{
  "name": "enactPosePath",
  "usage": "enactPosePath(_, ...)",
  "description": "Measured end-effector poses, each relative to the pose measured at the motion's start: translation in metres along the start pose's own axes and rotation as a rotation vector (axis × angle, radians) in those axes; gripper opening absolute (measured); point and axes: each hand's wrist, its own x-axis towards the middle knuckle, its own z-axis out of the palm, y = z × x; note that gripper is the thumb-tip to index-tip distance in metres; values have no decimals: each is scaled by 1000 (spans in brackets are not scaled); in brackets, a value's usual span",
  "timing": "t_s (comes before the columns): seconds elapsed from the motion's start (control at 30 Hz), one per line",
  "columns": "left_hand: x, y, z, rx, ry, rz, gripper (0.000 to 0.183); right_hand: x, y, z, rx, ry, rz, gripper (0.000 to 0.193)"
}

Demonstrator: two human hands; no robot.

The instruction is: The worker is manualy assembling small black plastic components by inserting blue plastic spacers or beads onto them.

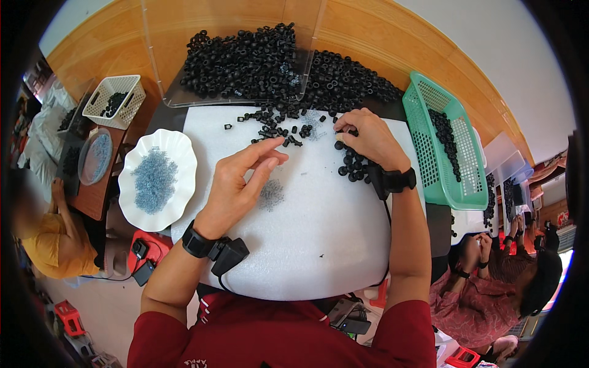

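My left hand [236,187] hovers over the white foam sheet [331,239], fingers stretched and thumb apart, with nothing visible in it. Its fingertips are near a scatter of small black plastic parts [276,130]. At the right of the sheet, my right hand [372,140] is bent down with its fingers pinched around a small black plastic part [351,131], which the fingers partly hide. Just below that hand lies a cluster of rounded black parts [353,165]. Small loose heaps of tiny clear-blue pieces [270,195] lie beside my left hand and between the hands.
A scalloped white dish [187,184] of tiny blue pieces stands left. Behind, a large heap of black parts [245,64] fills a clear bin and spills right. A green basket [423,141] stands right, a cream basket [136,98] far left. People sit on both sides.
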Motion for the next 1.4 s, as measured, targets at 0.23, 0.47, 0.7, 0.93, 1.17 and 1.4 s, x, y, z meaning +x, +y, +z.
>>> enactPosePath(0.23,-1,-2,-4,-118,-96,-105,32,-2,-34,-13,438,-8,62,25)
enactPosePath(0.47,0,-1,-3,-457,-120,-238,30,-11,-88,-10,460,21,-292,43)
enactPosePath(0.7,2,-2,-9,-619,-122,-278,26,-9,-102,0,363,83,-384,45)
enactPosePath(0.93,4,-2,-10,-737,-75,-364,26,-6,-103,10,302,168,-461,41)
enactPosePath(1.17,0,-11,-5,-659,-41,-329,27,-6,-100,23,476,66,-272,41)
enactPosePath(1.4,-1,-10,-5,-330,-38,-203,28,-4,-99,19,1117,-187,46,42)
